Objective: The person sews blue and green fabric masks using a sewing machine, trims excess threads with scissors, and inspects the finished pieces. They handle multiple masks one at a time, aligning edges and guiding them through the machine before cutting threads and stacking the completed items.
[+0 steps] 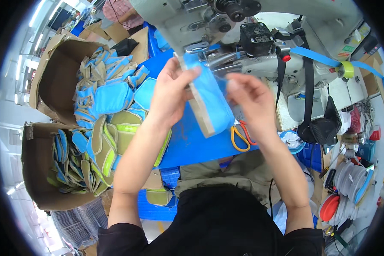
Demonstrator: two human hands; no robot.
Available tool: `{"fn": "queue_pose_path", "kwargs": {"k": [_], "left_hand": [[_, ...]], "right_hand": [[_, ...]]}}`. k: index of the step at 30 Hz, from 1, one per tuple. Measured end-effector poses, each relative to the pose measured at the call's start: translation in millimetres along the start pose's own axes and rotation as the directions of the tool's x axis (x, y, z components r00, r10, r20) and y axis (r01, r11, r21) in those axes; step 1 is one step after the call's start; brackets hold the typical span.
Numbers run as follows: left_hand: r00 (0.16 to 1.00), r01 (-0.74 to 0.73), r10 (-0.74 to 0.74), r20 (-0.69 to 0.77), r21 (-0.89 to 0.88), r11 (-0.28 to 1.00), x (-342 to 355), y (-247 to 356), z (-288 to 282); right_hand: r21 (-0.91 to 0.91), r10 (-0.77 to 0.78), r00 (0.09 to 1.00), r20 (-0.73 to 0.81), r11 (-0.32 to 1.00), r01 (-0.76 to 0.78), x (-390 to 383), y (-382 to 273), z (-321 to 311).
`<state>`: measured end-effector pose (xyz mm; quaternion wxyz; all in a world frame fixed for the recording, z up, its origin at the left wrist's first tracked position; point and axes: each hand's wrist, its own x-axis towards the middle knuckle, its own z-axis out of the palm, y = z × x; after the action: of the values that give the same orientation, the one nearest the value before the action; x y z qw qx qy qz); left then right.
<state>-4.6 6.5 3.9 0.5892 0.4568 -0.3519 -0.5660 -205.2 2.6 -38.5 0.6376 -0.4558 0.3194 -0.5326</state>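
My left hand (pixel 171 87) grips a flat fabric piece (pixel 214 103), bright blue with a tan edge band, thumb on its blue face. The piece is tilted and slightly blurred, held up in front of the sewing machine (pixel 226 25). At its right side is my right hand (pixel 252 99), fingers curled together close to the fabric's edge. Motion blur hides what those fingertips pinch, if anything. Below the right hand, scissors (pixel 239 138) with orange and red handles lie on the blue table (pixel 185 143), their blades partly hidden.
At the left, two cardboard boxes (pixel 51 81) hold heaps of blue, tan and lime fabric pieces (pixel 113 97), some spilling onto the table. Blue binding tape (pixel 315 55) runs through a yellow roll into the machine. Tape reels (pixel 352 179) stand at the right. A person (pixel 123 13) sits far back.
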Motion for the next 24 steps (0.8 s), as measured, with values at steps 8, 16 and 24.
{"fn": "queue_pose_path", "kwargs": {"k": [8,16,24], "left_hand": [[0.999,-0.028,0.026,0.032,0.052,0.998,0,-7,0],[0.999,-0.032,0.030,0.042,0.043,0.999,-1,-7,0],[1.000,-0.026,0.025,0.010,0.048,0.999,-13,-8,10]], "right_hand": [[-0.090,-0.366,0.900,-0.236,0.931,0.355,43,-33,-61],[0.039,0.133,0.991,0.001,0.990,-0.133,-9,3,7],[0.229,0.174,0.970,0.169,0.950,-0.211,-17,1,12]]}}
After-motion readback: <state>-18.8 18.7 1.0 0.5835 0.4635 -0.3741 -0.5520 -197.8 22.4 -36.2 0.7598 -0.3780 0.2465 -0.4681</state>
